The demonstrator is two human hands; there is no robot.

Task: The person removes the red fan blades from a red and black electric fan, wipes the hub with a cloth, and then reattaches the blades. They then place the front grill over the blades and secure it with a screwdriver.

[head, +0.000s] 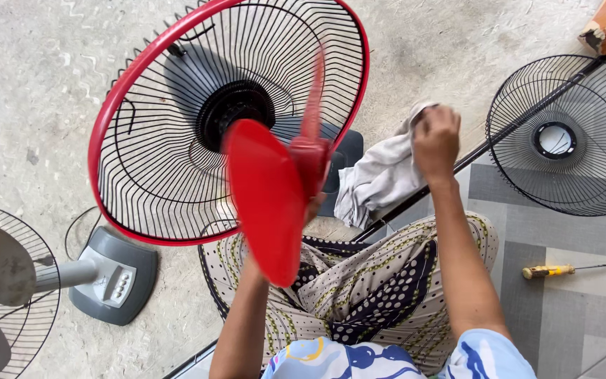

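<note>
**A:** Status of the hands?

**B:** The right hand is clenched around a grey cloth, raised beside the fan. The left hand sits under the hub of the red fan blade, mostly hidden behind it. It appears to be grasping the blade at the hub, though the fingers cannot be seen clearly.

**A:** Location of the blade?

**B:** Held in the air above the person's lap, directly in front of the red-rimmed rear guard, which stands on the concrete floor. The black motor housing shows through the wires.

**A:** Handling notes?

**B:** In my judgement the blade is light, thin plastic: stiff at the hub, flexible and easily cracked toward the tips. Hold at the hub, not at a vane edge. A smooth surface may slip if damp. The cloth is soft and bunches freely.

**A:** Surroundings?

**B:** A detached black front guard lies flat toward the right edge of the tiled floor, with a yellow-handled screwdriver near it. A second grey fan lies at the left edge of the concrete.
</note>
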